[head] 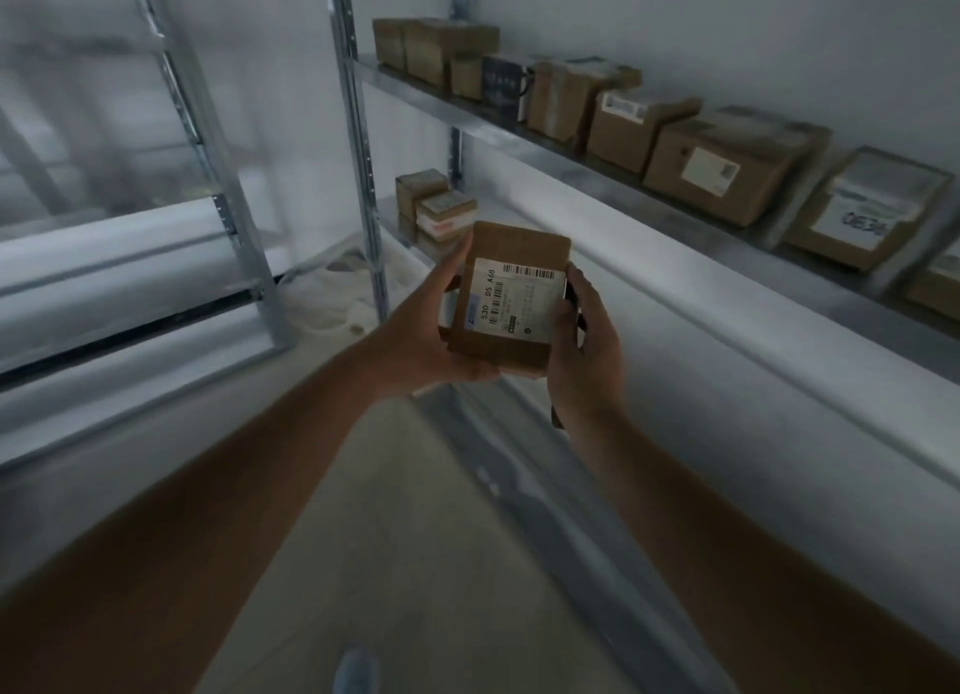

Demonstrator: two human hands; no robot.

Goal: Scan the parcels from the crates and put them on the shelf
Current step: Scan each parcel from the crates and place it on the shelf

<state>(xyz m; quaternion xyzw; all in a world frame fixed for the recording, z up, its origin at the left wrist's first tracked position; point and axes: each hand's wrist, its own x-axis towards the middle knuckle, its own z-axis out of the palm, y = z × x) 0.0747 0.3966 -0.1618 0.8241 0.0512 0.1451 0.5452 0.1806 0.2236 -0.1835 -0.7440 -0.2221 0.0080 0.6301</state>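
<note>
A small brown cardboard parcel (511, 298) with a white barcode label facing me is held at mid-frame, in front of the metal shelf (524, 137). My left hand (431, 330) grips its left side and bottom. My right hand (587, 345) presses against the parcel's right edge, and a dark object, only partly visible, lies in that palm and runs down past the wrist. The upper shelf board carries a row of several labelled cardboard boxes (727, 166). The view is blurred.
A lower shelf level holds a few small stacked boxes (436, 210) at its left end. A second metal rack (228, 215) stands to the left. Pale floor (395, 537) runs beneath my arms, with a white wall behind the shelf.
</note>
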